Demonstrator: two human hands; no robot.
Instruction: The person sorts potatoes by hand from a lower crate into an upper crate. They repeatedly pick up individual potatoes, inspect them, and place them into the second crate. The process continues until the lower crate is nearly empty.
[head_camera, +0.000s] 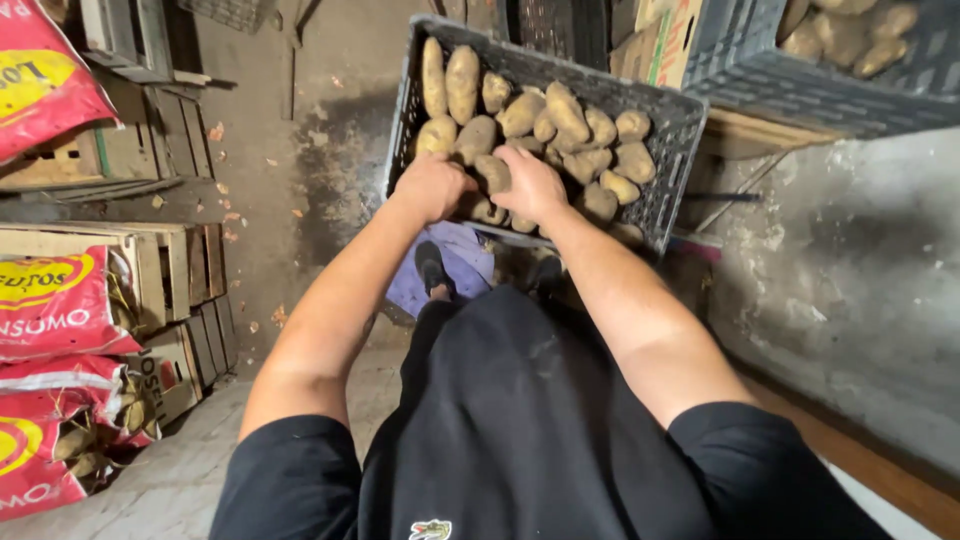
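Potatoes (540, 125) fill a dark plastic crate (668, 120), tilted toward the camera, held up in front of the person above the floor (260, 150). Both hands are in the near end of the crate.

- Left hand (430, 187): closed into a fist at the crate's near edge, among the potatoes. Fingers curl under and are hidden, so can't tell whether they grip a potato or the rim.
- Right hand (533, 185): just beside the left, nearly touching it. Fingers wrapped around one potato (493, 172) that pokes up between the two hands.
- Remaining potatoes lie loose, piled toward the far end and right wall of the crate.

Around it:
- Second crate (800, 85) of potatoes at top right, higher up, its contents partly out of frame.
- Cardboard box (660, 40) between the two crates.
- Wooden crates (170, 270) stacked at left, with red sacks (50, 305) lying on and against them.
- Grey wall (860, 270) at right.
- Below the crate: blue cloth (465, 260) on the floor, person's dark shoe (430, 265) on it.
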